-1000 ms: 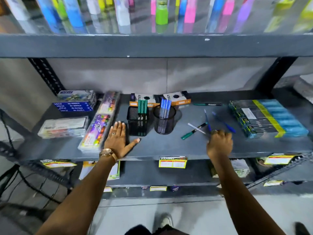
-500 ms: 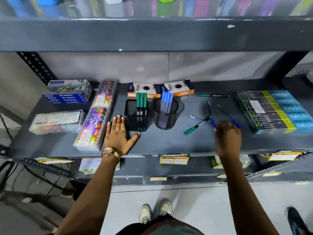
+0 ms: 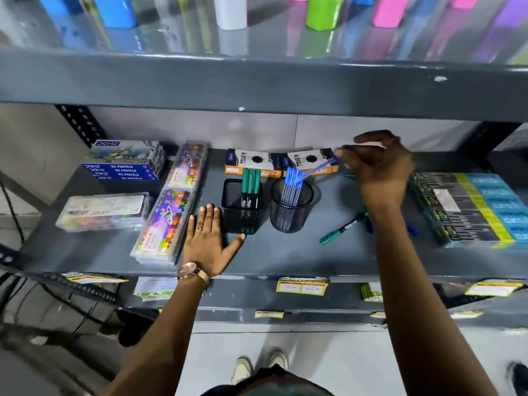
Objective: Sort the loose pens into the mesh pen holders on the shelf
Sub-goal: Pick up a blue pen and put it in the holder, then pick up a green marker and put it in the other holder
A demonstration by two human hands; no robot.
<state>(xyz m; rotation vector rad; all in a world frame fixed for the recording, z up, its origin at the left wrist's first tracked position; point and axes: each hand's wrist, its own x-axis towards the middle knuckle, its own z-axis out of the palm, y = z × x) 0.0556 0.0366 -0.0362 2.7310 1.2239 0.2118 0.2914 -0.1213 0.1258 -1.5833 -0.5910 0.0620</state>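
Observation:
Two black mesh holders stand mid-shelf: a square holder (image 3: 239, 212) with several green markers (image 3: 251, 181) and a round holder (image 3: 291, 211) with several blue pens (image 3: 294, 178). My right hand (image 3: 377, 170) is raised above and right of the round holder, shut on a blue pen (image 3: 324, 165) that slants down toward its rim. My left hand (image 3: 207, 241) lies flat and open on the shelf, thumb touching the square holder's base. A loose green marker (image 3: 343, 228) lies on the shelf below my right forearm. Bits of blue pens (image 3: 413, 231) show beside that arm.
Oil pastel boxes (image 3: 125, 161) and crayon packs (image 3: 168, 224) fill the shelf's left side. Two orange-edged boxes (image 3: 274, 164) lie behind the holders. A wrapped stack of pen boxes (image 3: 471, 208) sits at the right. The upper shelf edge (image 3: 257, 81) overhangs closely.
My right hand has lifted from the loose pens at the right and moved up and left with a blue pen, toward the round holder. My left hand stays put.

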